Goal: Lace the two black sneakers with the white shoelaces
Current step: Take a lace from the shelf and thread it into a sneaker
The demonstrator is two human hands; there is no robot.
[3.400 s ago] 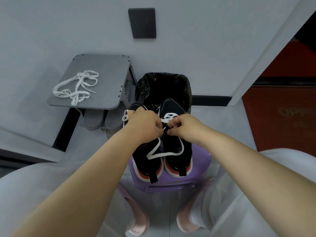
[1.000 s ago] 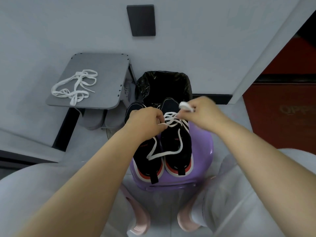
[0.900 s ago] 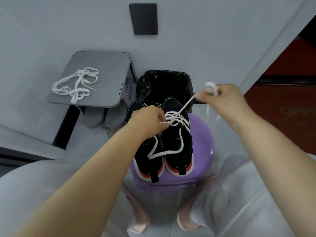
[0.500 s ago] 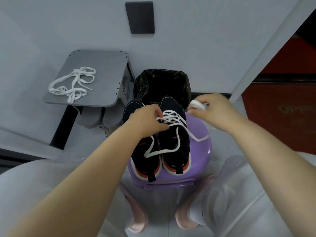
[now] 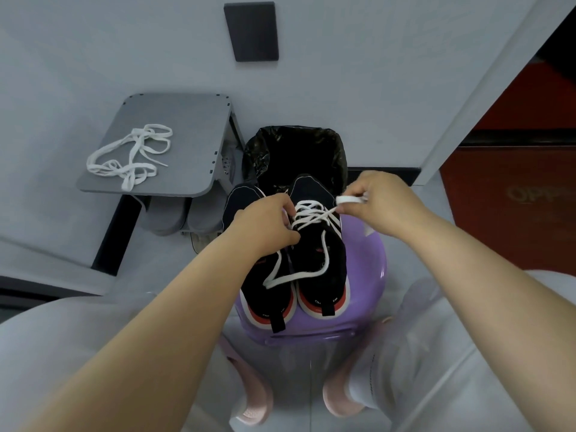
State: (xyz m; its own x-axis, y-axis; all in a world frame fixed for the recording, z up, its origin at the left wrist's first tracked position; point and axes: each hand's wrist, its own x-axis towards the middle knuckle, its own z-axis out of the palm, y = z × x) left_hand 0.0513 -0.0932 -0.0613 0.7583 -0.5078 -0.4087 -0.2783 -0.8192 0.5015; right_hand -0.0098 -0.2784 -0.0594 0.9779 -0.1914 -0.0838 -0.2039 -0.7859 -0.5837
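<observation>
Nearest to the camera are the person's two knees in light trousers, and between them, on the floor, a pair of pink slippers [image 5: 252, 397]. Just beyond stands a purple stool [image 5: 367, 269], and on its seat the two black sneakers lie side by side, heels near and toes far: the left sneaker [image 5: 265, 294] and the right sneaker [image 5: 321, 254]. A white shoelace [image 5: 311, 213] crosses several times over the front part of the right sneaker, and one loose end of it runs back in a curve over both shoes. The left hand [image 5: 265, 222] covers the middle of the left sneaker; its fingers are curled and pinch the lace at the left edge of the crossings. The right hand [image 5: 383, 204] is at the right of the shoe, fingers closed on the other end, with a folded piece of lace coming out of the fist and one strand tight to the shoe. Behind the toes is a bin [image 5: 296, 151] lined with a black bag. To the far left a grey side table [image 5: 187, 135] carries the second shoelace [image 5: 131, 157] in a loose heap, with grey slippers [image 5: 184, 213] below it. On the far wall is a dark plate [image 5: 252, 31].
</observation>
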